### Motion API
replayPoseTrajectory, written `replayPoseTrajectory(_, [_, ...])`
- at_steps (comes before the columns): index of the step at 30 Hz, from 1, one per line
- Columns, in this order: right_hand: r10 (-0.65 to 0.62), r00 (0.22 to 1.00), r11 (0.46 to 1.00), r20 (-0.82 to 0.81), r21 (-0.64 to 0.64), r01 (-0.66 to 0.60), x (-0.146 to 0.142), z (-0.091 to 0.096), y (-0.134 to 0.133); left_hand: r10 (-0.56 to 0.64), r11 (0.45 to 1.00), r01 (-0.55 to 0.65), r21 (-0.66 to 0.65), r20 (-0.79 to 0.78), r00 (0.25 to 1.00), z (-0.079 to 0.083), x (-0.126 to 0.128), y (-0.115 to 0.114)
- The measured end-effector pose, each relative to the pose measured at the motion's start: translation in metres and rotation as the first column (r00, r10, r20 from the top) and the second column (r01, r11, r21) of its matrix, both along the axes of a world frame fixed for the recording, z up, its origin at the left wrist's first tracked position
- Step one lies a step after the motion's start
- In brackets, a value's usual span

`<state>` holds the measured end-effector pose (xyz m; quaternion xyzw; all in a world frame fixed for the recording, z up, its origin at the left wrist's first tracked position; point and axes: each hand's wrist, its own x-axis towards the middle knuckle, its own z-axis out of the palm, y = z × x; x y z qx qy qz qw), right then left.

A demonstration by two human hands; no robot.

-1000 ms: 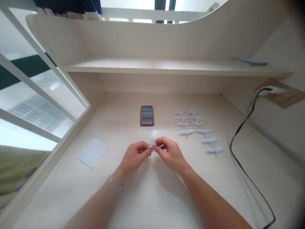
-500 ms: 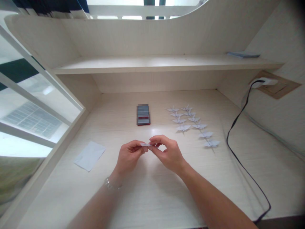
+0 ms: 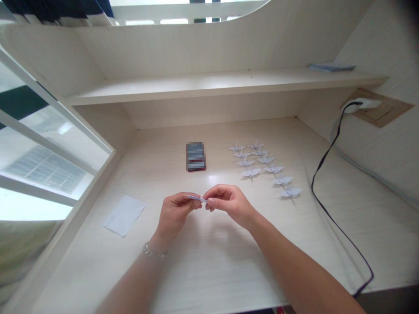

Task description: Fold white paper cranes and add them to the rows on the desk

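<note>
A person's left hand (image 3: 175,213) and right hand (image 3: 228,203) come together above a pale wood-grain table (image 3: 229,266), pinching a narrow folded white paper strip (image 3: 196,197) between them. The strip lies crosswise in front of the person, its long axis running nearly level and dipping slightly toward the right. Its left part sits within the left hand's fingers, while its right tip points into the right hand's fingertips (image 3: 208,203). The hands nearly meet, with only the strip bridging them. A bracelet (image 3: 154,250) circles the left wrist. Paper cranes (image 3: 258,163) stand in two rows ahead and to the right; a loose white paper sheet (image 3: 124,215) lies to the left, and a blurred dark rectangular object (image 3: 195,157) lies straight ahead.
</note>
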<state>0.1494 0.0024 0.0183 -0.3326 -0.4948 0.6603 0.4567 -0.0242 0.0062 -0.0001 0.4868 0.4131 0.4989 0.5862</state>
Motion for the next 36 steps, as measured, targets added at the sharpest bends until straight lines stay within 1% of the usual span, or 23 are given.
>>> replayPoseTrajectory(6, [0.090, 0.991, 0.990, -0.098, -0.102, -0.100, 0.003, -0.005, 0.000, -0.018, 1.000, 0.018, -0.002, -0.008, 1.000, 0.004, 0.001, -0.002])
replayPoseTrajectory(10, [0.112, 0.984, 0.978, -0.140, -0.162, -0.135, 0.003, -0.005, 0.000, -0.079, 0.997, 0.080, -0.010, 0.013, 0.997, 0.007, 0.001, -0.002])
replayPoseTrajectory(12, [0.115, 0.986, 0.978, -0.123, -0.158, -0.134, 0.004, -0.004, 0.001, -0.096, 0.995, 0.096, -0.019, -0.005, 0.995, 0.009, 0.000, -0.001])
replayPoseTrajectory(15, [0.116, 0.992, 0.986, -0.044, -0.118, -0.121, 0.004, -0.001, 0.000, -0.089, 0.996, 0.086, -0.038, -0.086, 0.992, 0.010, -0.003, 0.001])
replayPoseTrajectory(18, [0.087, 0.993, 0.996, 0.077, -0.041, -0.084, 0.004, 0.001, -0.001, -0.072, 0.997, 0.067, -0.039, -0.171, 0.983, 0.008, -0.005, 0.002])
replayPoseTrajectory(22, [-0.045, 0.957, 0.993, 0.286, 0.117, 0.012, -0.001, -0.004, -0.003, -0.057, 0.998, 0.058, -0.004, -0.280, 0.958, 0.003, -0.004, 0.003])
replayPoseTrajectory(25, [-0.141, 0.912, 0.982, 0.385, 0.174, 0.078, -0.005, -0.008, -0.004, -0.094, 0.995, 0.098, -0.001, -0.280, 0.955, 0.001, -0.002, 0.002])
replayPoseTrajectory(27, [-0.242, 0.862, 0.958, 0.446, 0.252, 0.139, -0.007, -0.010, -0.004, -0.133, 0.991, 0.134, -0.014, -0.226, 0.965, 0.001, 0.001, 0.000])
replayPoseTrajectory(30, [-0.408, 0.764, 0.880, 0.499, 0.439, 0.183, -0.010, -0.011, -0.005, -0.129, 0.992, 0.128, -0.015, -0.173, 0.976, 0.005, 0.006, -0.003])
replayPoseTrajectory(32, [-0.463, 0.728, 0.833, 0.506, 0.529, 0.161, -0.013, -0.012, -0.007, -0.093, 0.995, 0.099, 0.015, -0.223, 0.970, 0.008, 0.010, -0.006])
replayPoseTrajectory(33, [-0.474, 0.720, 0.819, 0.508, 0.554, 0.148, -0.014, -0.012, -0.008, -0.079, 0.995, 0.092, 0.037, -0.269, 0.960, 0.009, 0.011, -0.008])
replayPoseTrajectory(36, [-0.490, 0.702, 0.808, 0.516, 0.571, 0.145, -0.017, -0.014, -0.009, -0.033, 0.992, 0.075, 0.098, -0.376, 0.926, 0.011, 0.014, -0.011])
